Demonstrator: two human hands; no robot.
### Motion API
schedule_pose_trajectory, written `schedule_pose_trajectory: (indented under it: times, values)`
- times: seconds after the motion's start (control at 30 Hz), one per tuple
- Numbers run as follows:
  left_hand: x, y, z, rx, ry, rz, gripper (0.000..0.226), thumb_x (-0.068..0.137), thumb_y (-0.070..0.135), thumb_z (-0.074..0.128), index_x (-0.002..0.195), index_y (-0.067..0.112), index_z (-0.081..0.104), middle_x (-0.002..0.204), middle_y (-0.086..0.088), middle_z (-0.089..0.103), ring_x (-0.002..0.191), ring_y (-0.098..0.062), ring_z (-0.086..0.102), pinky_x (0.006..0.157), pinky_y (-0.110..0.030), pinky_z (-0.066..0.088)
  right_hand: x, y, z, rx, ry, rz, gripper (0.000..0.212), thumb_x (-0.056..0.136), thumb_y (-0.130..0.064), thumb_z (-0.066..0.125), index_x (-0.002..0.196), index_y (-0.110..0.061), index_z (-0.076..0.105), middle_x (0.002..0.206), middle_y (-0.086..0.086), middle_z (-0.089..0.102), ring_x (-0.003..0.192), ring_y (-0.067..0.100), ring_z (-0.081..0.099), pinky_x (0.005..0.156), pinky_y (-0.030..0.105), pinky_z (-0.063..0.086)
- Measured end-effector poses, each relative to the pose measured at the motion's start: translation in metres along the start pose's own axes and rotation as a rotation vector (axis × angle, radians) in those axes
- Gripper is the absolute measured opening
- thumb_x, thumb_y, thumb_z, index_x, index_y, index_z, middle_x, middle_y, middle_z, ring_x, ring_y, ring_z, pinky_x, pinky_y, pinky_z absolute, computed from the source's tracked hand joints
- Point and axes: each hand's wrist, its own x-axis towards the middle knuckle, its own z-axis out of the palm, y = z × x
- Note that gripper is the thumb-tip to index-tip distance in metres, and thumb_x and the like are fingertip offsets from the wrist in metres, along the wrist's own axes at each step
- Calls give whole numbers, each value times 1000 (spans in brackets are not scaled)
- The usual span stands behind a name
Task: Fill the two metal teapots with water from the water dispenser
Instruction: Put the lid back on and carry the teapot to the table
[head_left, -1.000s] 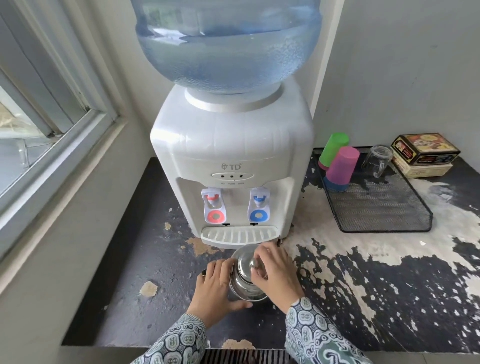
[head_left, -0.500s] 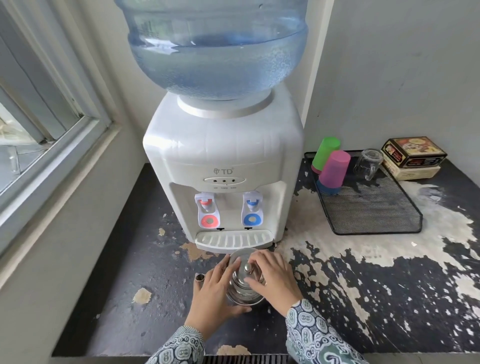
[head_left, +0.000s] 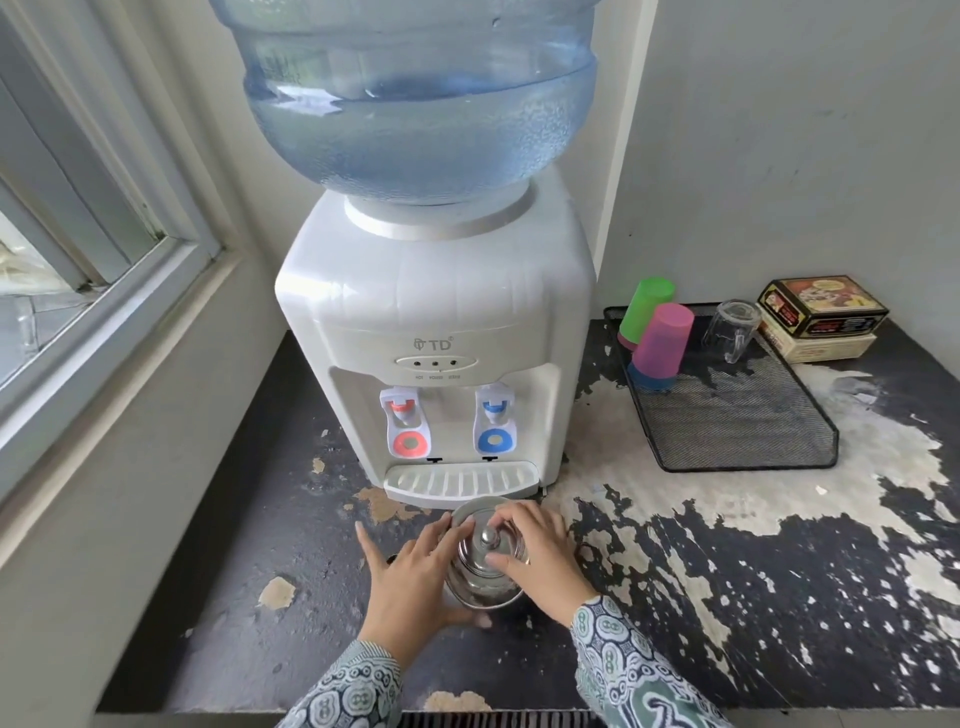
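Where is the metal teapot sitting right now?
In the head view the metal teapot stands on the counter at bottom centre, just in front of the dispenser's drip tray, between the left hand and right hand.

From my remote seat, the black mesh tray (head_left: 737, 431) anchors the scene on a dark counter (head_left: 779, 597) with its coating flaked away in pale patches. At the tray's far left corner stand two upturned cup stacks — a green cup (head_left: 647, 306) behind, a pink cup (head_left: 664, 340) over a blue cup (head_left: 650, 378) in front. A clear glass mug (head_left: 731, 328) sits upside down at the tray's far right. Just beyond that corner I see a dark printed box (head_left: 823, 306) atop a pale box (head_left: 821, 347). Far left of the tray — a window frame (head_left: 104, 291).
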Motion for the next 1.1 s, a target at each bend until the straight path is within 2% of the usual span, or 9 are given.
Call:
schedule_pose_trajectory:
  times: [0.17, 0.3, 0.43, 0.6, 0.67, 0.73, 0.83, 1.0, 1.1]
  values:
    - [9, -11, -10, 16, -32, 84, 112, 42, 95, 23, 142, 46, 12, 152, 13, 28, 131, -9, 43, 97, -70, -22, -5, 4, -3, 70, -5, 0, 28, 85, -45, 49, 111, -33, 49, 130, -16, 45, 122, 12, 31, 90, 31, 32]
    - [16, -18, -14, -3, -19, 141, 110, 41, 95, 3, 139, 48, 19, 149, 14, 33, 130, -8, 44, 103, -71, -12, -4, 5, -11, 61, -57, -42, 72, 67, -81, 22, 114, -34, 49, 133, -15, 45, 119, 9, 35, 87, 29, 35]
    - [17, -23, -18, -164, 1, 128, 112, 44, 94, -9, 131, 44, 43, 142, 17, 44, 127, -9, 47, 107, -69, -6, -5, 13, -13, -38, -54, -109, 90, 57, -85, 21, 123, -31, 47, 119, -4, 50, 96, 7, 46, 71, 20, 44]
    - [13, -15, -18, -411, 50, 29, 106, 56, 92, 0, 126, 32, 53, 122, 10, 64, 118, -13, 54, 110, -61, -2, -6, 18, -9, 115, 19, 0, 48, 83, -57, 42, 128, -41, 42, 113, 9, 50, 87, 15, 55, 63, 7, 39]
    - [11, -8, -15, -580, 89, 21, 88, 66, 85, 20, 122, 28, 57, 119, 7, 65, 116, -15, 55, 112, -56, 15, -5, 20, -13, 152, -15, 15, 41, 87, -45, 48, 128, -39, 44, 115, 7, 49, 98, 17, 53, 65, 6, 37]
    - [9, 2, -15, -755, 160, 54, 73, 73, 77, 40, 115, 22, 63, 111, 7, 67, 107, -12, 59, 98, -32, 41, -6, 21, -22, 167, -63, -5, 40, 90, -39, 48, 129, -32, 46, 118, 9, 51, 105, 21, 53, 78, 14, 41]
    - [8, 26, -21, -811, 187, 86, 41, 73, 51, 53, 97, 21, 69, 94, 11, 69, 91, -4, 63, 74, -4, 41, -16, 28, -43, 205, -67, -13, 39, 90, -32, 49, 124, -12, 51, 121, 15, 58, 106, 31, 57, 87, 34, 48]
    - [8, 106, -26, -907, 94, 187, 24, 73, 48, 57, 66, 26, 63, 66, 17, 70, 61, 2, 61, 57, -9, 44, -70, 67, -98, 276, 32, 68, 34, 89, -38, 50, 108, -11, 56, 87, -15, 55, 71, -10, 51, 61, 12, 42]
    - [7, 162, -26, -945, 24, 305, 31, 74, 47, 56, 80, 18, 67, 73, 6, 74, 68, -6, 69, 55, -15, 52, -112, 89, -134, 308, 156, 131, 26, 89, -36, 50, 100, -14, 58, 95, -7, 64, 85, 1, 61, 77, 25, 50]
